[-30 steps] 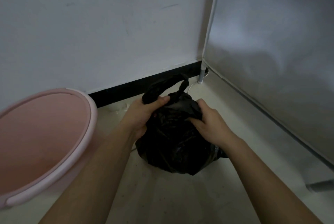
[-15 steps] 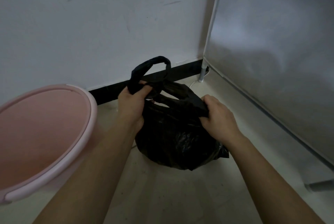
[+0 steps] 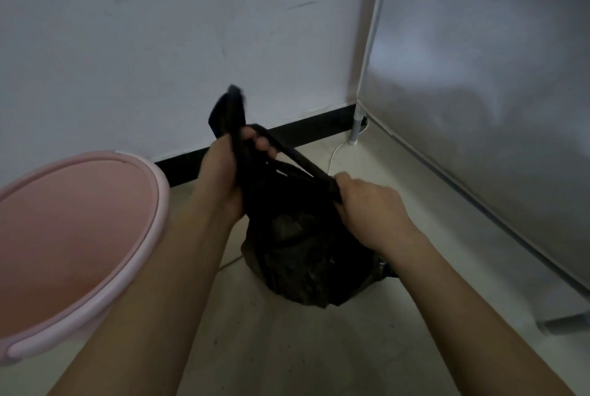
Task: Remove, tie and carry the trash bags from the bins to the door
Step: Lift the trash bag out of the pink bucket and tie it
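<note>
Black trash bag (image 3: 303, 245): left hand (image 3: 230, 169) raised, right hand (image 3: 370, 204) lower, each grip clenching a handle.

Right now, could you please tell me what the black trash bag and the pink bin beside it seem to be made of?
The trash bag looks like thin plastic film, glossy black: it crinkles, catches faint highlights and bunches into narrow straps on top. The pink bin appears to be rigid moulded plastic, smooth and fairly matte; its thick rim holds an even curve.
</note>
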A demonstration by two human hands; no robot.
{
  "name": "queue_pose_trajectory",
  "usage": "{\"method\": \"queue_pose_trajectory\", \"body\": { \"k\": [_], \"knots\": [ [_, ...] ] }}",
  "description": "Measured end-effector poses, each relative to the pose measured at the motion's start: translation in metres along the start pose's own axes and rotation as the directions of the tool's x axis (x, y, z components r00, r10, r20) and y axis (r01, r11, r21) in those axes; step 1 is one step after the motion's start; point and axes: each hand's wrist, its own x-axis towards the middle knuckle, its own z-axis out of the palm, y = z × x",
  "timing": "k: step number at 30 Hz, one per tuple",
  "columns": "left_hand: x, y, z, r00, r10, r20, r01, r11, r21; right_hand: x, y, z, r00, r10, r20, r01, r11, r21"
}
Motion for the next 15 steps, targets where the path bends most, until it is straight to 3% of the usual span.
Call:
{"method": "queue_pose_trajectory", "body": {
  "k": [2,4,7,9,10,12,15],
  "knots": [
    [-0.005,-0.003,-0.001,0.999,-0.031,0.008,0.031,0.999,0.038,-0.005,0.001,0.016,0.996,0.047,0.077,-0.041,0.996,-0.083],
    [-0.009,-0.009,-0.002,0.999,-0.051,0.018,0.050,0.997,0.054,-0.006,0.000,0.024,0.995,0.088,0.054,-0.083,0.992,-0.093],
    [-0.011,-0.009,-0.004,0.997,-0.065,0.037,0.065,0.998,0.000,-0.005,0.007,0.032,0.996,-0.066,-0.068,0.069,0.997,0.042],
    [-0.010,-0.007,-0.006,0.996,-0.067,0.066,0.070,0.997,-0.043,-0.006,0.011,0.033,0.987,-0.147,-0.072,0.157,0.972,0.177],
    [-0.010,-0.006,-0.006,0.995,-0.052,0.088,0.056,0.997,-0.049,-0.006,0.013,0.032,0.990,-0.133,-0.040,0.138,0.965,0.224],
    [-0.011,-0.005,-0.010,0.991,-0.022,0.130,0.030,0.998,-0.060,-0.005,0.017,0.029,0.996,0.010,0.090,-0.043,0.929,0.367],
    [-0.007,-0.015,-0.020,0.997,-0.055,0.047,0.050,0.993,0.108,-0.003,0.024,0.026,0.960,0.210,0.187,-0.281,0.752,0.597]
  ]
}}
